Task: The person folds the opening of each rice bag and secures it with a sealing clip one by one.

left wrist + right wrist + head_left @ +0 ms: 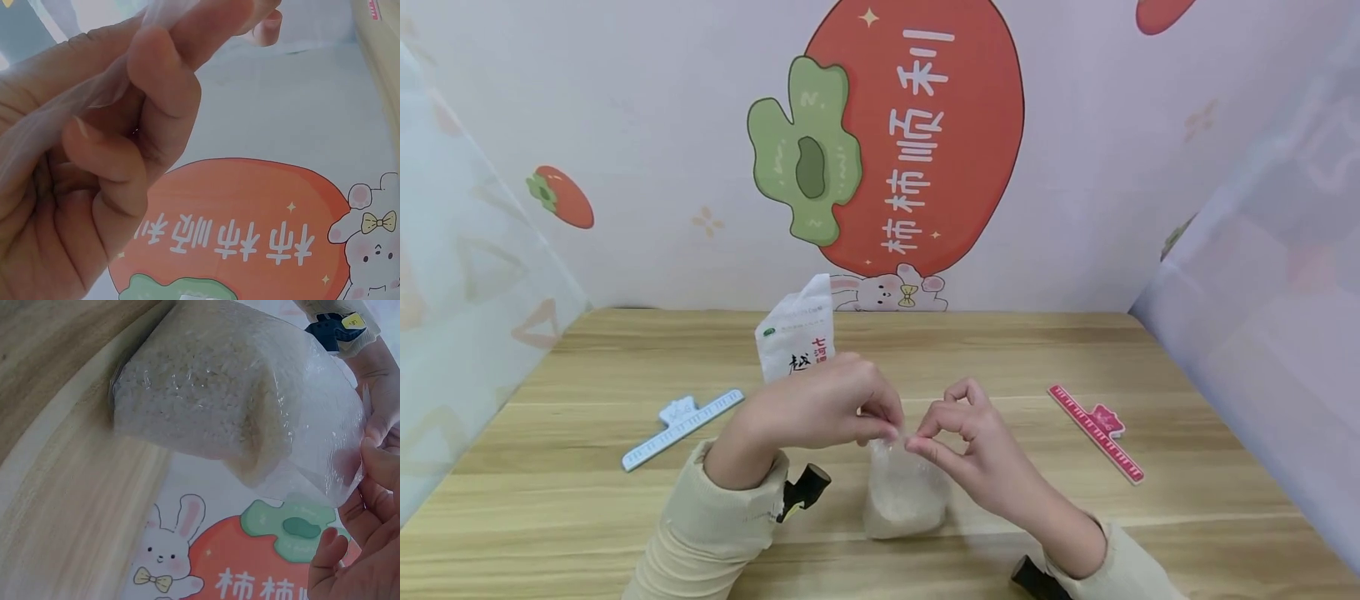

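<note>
L hand [831,402] & R hand [973,442] each have thumb-and-finger grip clamped on top edge of clear rice bag [904,504], which sits upright on table [1000,358] btwn blue clip [683,429] (L) & red clip [1097,434] (R), w/ white printed packet [793,333] standing behind L hand.

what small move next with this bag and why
Perhaps fold over the top of the clear bag: the left hand and right hand pinch its upper edge, the rice sits low with slack above, and neither the blue clip nor pink clip is on it.
</note>
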`<state>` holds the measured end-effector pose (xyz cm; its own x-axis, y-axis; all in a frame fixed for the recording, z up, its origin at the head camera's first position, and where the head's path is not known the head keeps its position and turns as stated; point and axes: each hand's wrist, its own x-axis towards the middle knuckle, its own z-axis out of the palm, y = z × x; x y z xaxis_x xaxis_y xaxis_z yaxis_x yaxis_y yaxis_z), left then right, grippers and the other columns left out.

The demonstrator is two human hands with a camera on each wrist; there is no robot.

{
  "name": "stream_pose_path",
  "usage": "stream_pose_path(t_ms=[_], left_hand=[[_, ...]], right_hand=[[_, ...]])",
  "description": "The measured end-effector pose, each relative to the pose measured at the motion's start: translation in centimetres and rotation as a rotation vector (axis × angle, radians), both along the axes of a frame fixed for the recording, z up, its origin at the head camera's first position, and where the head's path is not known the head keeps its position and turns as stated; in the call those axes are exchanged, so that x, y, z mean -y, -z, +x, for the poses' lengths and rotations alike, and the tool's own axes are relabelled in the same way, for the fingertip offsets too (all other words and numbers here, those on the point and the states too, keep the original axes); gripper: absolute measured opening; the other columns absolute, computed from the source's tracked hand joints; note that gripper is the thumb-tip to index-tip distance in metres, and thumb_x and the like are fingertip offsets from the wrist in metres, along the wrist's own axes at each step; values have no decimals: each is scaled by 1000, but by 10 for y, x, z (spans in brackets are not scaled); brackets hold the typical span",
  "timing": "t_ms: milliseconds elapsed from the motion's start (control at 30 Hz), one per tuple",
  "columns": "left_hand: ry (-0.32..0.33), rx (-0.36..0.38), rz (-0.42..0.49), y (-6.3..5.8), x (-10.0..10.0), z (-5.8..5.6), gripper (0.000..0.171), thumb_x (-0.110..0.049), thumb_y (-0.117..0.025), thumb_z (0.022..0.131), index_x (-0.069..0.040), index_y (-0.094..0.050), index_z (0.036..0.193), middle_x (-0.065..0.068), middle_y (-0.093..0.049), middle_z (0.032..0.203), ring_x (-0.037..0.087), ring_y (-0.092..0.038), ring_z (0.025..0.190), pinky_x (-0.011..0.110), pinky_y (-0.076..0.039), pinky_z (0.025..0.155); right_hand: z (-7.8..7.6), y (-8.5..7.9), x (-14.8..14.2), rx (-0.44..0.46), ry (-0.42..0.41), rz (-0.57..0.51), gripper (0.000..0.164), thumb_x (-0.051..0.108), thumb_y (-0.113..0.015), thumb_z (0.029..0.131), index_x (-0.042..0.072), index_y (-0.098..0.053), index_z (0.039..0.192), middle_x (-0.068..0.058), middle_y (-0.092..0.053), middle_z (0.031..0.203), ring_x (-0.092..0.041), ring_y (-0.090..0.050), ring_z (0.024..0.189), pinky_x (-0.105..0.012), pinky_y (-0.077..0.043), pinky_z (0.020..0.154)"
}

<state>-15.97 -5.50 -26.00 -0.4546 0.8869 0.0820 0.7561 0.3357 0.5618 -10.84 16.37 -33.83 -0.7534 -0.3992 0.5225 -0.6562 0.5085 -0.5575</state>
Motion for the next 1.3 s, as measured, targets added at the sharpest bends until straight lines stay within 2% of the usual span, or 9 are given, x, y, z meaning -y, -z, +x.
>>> stream_pose_path(t_ms=[167, 333, 567, 700, 833, 967, 1100, 1300], left_hand=[[0, 22, 6, 1, 0, 1, 5, -8, -74, 88, -10, -76, 84, -6, -66, 69, -4, -52, 57, 18, -51, 59], [8, 14, 0, 0, 0, 0, 7, -9, -72, 90, -10, -76, 85, -6, -67, 70, -4, -54, 57, 19, -52, 61], [-15, 2, -9, 0, 2, 0, 7, -9, -72, 90, -10, -76, 85, -7, -68, 72, -2, -57, 58, 19, -53, 62], [-68, -27, -52, -2, 1, 1, 6, -10, -72, 90, -13, -77, 89, -10, -71, 79, -1, -63, 72, 20, -54, 72], [-122, -41, -126, -7, -11, 0, 8, -14, -75, 88, -15, -79, 95, -10, -75, 89, 1, -67, 87, 21, -54, 80], [-110, -46, -174, -12, -28, -2, 13, -22, -82, 82, -18, -80, 94, -12, -75, 86, -1, -66, 82, 20, -53, 75], [-89, -10, -180, -10, -34, -2, 7, -24, -83, 81, -19, -82, 86, -14, -74, 77, -5, -64, 74, 17, -53, 69], [-97, 59, -126, 0, -24, -2, 4, -21, -82, 82, -17, -81, 81, -13, -73, 73, -6, -65, 68, 18, -53, 65]], right_hand=[[1, 3, -7, -55, -13, 30, 19, 11, -79, 81, 24, -64, 79, 19, -62, 76, -10, -37, 98, -31, -34, 82], [2, 6, -15, -78, -42, 31, 22, 7, -79, 79, 24, -65, 82, 19, -62, 77, -12, -37, 99, -30, -29, 88], [3, 9, -19, -81, -60, 12, 27, 2, -81, 75, 23, -66, 82, 18, -64, 76, -13, -34, 101, -26, -25, 88], [5, 9, -17, -76, -43, 11, 26, 3, -81, 75, 23, -66, 82, 19, -63, 75, -12, -33, 100, -27, -25, 87], [9, 8, -17, -74, -14, 9, 25, 4, -81, 75, 23, -66, 83, 19, -62, 75, -11, -32, 99, -27, -25, 86], [12, 8, -18, -68, 2, 11, 17, 12, -78, 81, 23, -66, 84, 20, -63, 77, -10, -31, 98, -26, -27, 85], [13, 7, -17, -59, -1, 21, 10, 20, -75, 85, 24, -67, 85, 22, -64, 78, -10, -31, 99, -26, -29, 85], [14, 5, -16, -69, -6, 26, 22, 8, -80, 78, 24, -66, 83, 20, -63, 75, -10, -30, 98, -26, -25, 85]])
